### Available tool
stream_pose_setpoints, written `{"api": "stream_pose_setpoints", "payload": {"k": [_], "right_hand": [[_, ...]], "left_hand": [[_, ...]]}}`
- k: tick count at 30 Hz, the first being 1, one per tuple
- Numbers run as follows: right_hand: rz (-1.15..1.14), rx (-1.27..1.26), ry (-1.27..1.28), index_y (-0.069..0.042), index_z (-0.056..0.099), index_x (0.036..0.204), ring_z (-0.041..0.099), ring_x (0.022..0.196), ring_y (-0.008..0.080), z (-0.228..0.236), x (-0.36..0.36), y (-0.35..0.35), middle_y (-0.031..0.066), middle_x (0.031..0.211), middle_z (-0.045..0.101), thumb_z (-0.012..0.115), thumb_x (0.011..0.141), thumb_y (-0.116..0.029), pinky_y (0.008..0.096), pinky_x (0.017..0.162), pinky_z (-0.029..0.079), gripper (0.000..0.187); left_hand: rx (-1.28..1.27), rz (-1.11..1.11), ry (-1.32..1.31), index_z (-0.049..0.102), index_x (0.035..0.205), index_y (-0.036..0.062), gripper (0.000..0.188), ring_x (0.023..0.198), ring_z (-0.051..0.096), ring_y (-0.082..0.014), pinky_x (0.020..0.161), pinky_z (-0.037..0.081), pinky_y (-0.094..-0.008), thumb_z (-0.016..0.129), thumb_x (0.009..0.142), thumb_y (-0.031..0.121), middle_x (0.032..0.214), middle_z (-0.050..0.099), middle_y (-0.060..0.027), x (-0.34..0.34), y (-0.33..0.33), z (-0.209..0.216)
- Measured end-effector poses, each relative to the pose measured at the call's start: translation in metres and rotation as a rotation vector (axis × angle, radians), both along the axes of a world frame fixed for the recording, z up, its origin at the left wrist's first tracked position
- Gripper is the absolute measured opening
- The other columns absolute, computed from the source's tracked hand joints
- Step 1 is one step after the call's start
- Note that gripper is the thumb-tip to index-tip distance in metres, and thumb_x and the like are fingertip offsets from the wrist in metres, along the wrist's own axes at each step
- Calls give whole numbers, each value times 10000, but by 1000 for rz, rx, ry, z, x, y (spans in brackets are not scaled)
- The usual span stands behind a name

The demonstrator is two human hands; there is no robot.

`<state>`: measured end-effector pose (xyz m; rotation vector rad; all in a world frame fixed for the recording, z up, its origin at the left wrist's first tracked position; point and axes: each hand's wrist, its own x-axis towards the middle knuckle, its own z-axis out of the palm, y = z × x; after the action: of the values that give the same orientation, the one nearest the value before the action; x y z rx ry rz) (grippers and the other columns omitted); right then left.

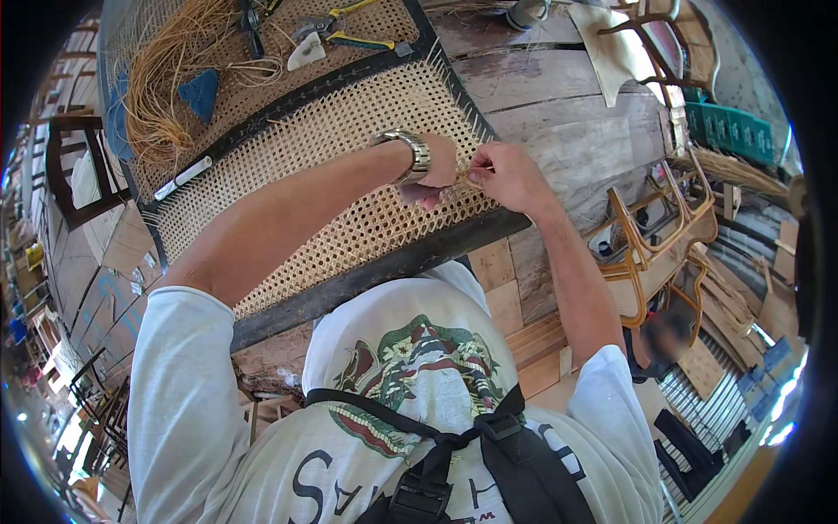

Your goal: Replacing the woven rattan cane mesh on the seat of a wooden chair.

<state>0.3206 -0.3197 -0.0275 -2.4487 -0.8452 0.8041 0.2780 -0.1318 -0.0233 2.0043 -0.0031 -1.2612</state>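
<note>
Woven cane webbing [349, 144] stretches across a dark wooden frame [393, 268] before me, with loose strand ends sticking out along its right and far edges. My left hand [439, 163], below a metal wristwatch [410, 157], is curled over the weave near the right side. Close beside it, my right hand [513, 177] pinches a thin cane strand [465, 173] between thumb and fingertips. The strand runs toward my left hand, whose fingertips are partly hidden, so its grip on the strand is unclear.
Farther up the panel lie a bundle of loose cane [161, 96], yellow-handled pliers [336, 31], a blue scrap [200, 94] and a white tube [182, 178]. Bentwood chair frames [642, 240] stand at right, near another person [659, 341]. A dark chair [78, 170] is at left.
</note>
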Motion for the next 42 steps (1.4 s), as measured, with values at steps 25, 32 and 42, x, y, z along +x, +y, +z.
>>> {"api": "stream_pose_setpoints", "payload": {"k": [25, 32, 42], "right_hand": [[-22, -47, 77, -3, 686, 868, 639, 676, 228, 7, 10, 5, 145, 763, 675, 762, 792, -172, 333, 649, 502, 200], [-85, -216, 137, -16, 676, 801, 641, 678, 309, 12, 3, 21, 173, 733, 669, 723, 829, -341, 416, 647, 494, 330], [17, -351, -48, -108, 715, 867, 684, 886, 358, 21, -15, 24, 161, 899, 723, 678, 768, -262, 478, 814, 487, 187]], "left_hand": [[2, 180, 12, 703, 729, 17, 330, 472, 635, -147, 434, 523, -281, 590, 893, 280, 625, 694, -73, -4, -4, -19], [269, 74, -427, 594, 677, 78, 487, 457, 521, -127, 476, 437, -334, 592, 911, 505, 506, 531, -33, -19, 78, -39], [52, 599, -354, 760, 853, 75, 484, 718, 716, -242, 699, 554, -353, 772, 762, 551, 773, 736, -117, -57, 11, -45]]}}
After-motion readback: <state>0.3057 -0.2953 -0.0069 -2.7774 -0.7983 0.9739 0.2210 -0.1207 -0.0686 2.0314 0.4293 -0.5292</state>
